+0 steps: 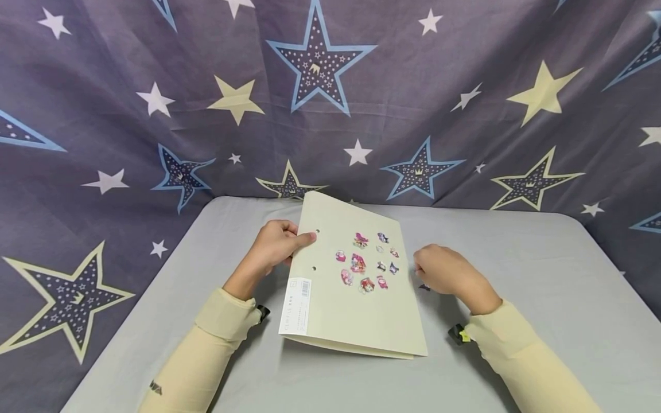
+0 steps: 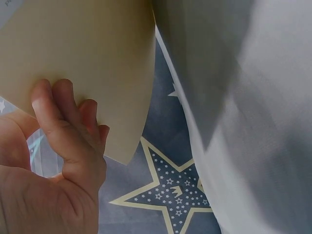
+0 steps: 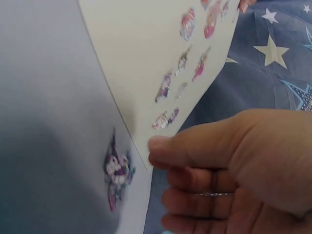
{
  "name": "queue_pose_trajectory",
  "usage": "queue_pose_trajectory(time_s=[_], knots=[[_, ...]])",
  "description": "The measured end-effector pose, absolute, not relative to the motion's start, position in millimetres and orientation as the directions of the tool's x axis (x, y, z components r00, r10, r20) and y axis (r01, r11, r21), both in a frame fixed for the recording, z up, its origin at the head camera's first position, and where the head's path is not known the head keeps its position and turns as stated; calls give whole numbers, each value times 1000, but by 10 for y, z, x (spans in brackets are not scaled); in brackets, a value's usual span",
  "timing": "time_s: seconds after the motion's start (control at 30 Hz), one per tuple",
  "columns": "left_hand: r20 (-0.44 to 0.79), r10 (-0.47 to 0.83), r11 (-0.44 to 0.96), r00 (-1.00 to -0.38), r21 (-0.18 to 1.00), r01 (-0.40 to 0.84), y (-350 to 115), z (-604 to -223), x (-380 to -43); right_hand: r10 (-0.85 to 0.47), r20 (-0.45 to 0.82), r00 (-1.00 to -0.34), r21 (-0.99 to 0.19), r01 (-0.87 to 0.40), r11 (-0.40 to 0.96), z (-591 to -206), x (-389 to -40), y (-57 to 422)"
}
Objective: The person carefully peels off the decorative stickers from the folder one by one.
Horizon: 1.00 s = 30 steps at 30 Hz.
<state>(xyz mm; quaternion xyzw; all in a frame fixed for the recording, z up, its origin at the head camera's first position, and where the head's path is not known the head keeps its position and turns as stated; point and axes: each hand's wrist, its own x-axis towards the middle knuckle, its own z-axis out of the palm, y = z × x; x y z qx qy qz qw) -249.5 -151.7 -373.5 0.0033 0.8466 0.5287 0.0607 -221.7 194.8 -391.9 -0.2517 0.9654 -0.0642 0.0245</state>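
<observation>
My left hand grips the left side of a cream file folder, thumb on the front cover and fingers behind it. The folder is tilted, its lower edge slightly parted. Shiny cartoon stickers cluster on the cover's middle and right. My right hand is curled beside the folder's right edge. In the right wrist view its thumb and forefinger overlap the folder's corner, and a thin glint shows between its fingers. A dark purple cartoon sticker lies on the table close by; cannot tell whether the hand holds anything.
A grey cloth covers the table. Behind it hangs a dark curtain printed with stars. A white label wraps the folder's lower left, below two punched holes. A dark wrist device sits at the right cuff.
</observation>
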Motion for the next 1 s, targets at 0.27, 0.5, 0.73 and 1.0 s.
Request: queue_pose_trajectory(time_s=[0.27, 0.5, 0.73, 1.0], knots=[[-103, 67, 442, -992, 895, -63, -1518, -3729, -2493, -539, 83, -838, -157, -545, 824, -3953, -2200, 1817], [-98, 69, 444, -993, 894, -58, -1513, -3719, -2490, -578, 160, -800, -179, -599, 780, -3988, -2186, 1766], [-93, 74, 441, -993, 896, -51, -1519, -3729, -2495, -606, 167, -778, -218, -628, 747, -3971, -2152, 1719], [-97, 77, 444, -992, 895, -53, -1524, -3731, -2493, -626, 149, -765, -268, -641, 719, -3989, -2123, 1649]])
